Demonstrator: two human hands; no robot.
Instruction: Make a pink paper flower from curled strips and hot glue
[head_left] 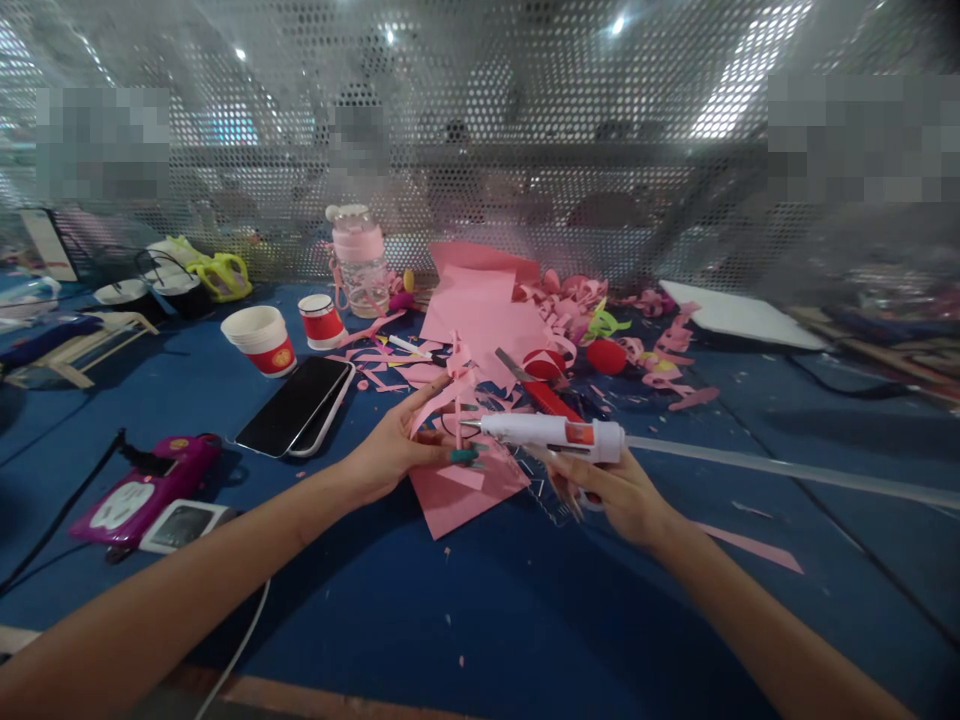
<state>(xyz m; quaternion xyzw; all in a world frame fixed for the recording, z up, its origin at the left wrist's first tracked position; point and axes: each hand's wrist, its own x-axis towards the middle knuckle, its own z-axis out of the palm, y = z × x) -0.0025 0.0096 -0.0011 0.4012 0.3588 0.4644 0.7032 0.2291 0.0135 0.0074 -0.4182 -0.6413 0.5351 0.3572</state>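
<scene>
Glue gun [551, 433] sits gripped in your right hand [622, 495] above the worktop [480, 600] middle, nozzle touching the pink paper strip [448, 395] that your left hand [390, 450] pinches closed, over a pink sheet [457, 490].

Taking the glue gun [551, 434] as landmark: it lies level above the bench [480, 610], nozzle to the left, a glue stick [787, 470] trailing out to its right. Just left of its nozzle is a folded paper piece [450, 395]; below that, a paper sheet [461, 490] on the bench. Two stacked phones [296, 405] lie well left, two paper cups [289, 335] behind them. A water bottle [360, 260] and paper scraps [585, 310] lie behind the gun.
</scene>
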